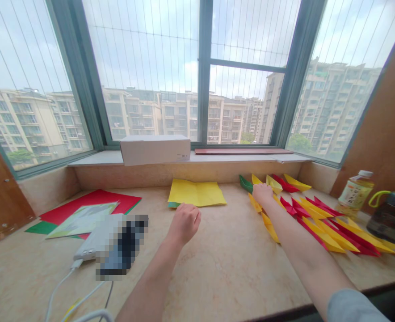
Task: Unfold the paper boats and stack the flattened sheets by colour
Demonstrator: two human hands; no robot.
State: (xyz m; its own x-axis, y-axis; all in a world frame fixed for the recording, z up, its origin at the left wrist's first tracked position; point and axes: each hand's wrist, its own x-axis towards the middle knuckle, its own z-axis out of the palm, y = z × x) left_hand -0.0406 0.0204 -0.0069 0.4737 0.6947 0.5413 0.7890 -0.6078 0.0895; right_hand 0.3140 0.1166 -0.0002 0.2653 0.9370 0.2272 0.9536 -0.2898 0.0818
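My left hand (185, 222) rests on the stone counter (217, 264) with its fingers curled, just short of a creased yellow paper sheet (196, 193); nothing shows in it. My right hand (262, 194) reaches far forward with its fingers hidden behind the knuckles. It lies on the near end of a row of folded paper boats, by a green boat (246, 184) and a yellow boat (274, 184). Whether it grips one I cannot see. Red and yellow folded boats (331, 230) run along the counter to the right of my forearm.
Red and green paper sheets (83, 210) lie at the left, with a white device and cables (93, 243) beside them. A white box (155, 150) sits on the window sill. A yellow drink bottle (355, 193) and a dark jar (390, 214) stand at the right.
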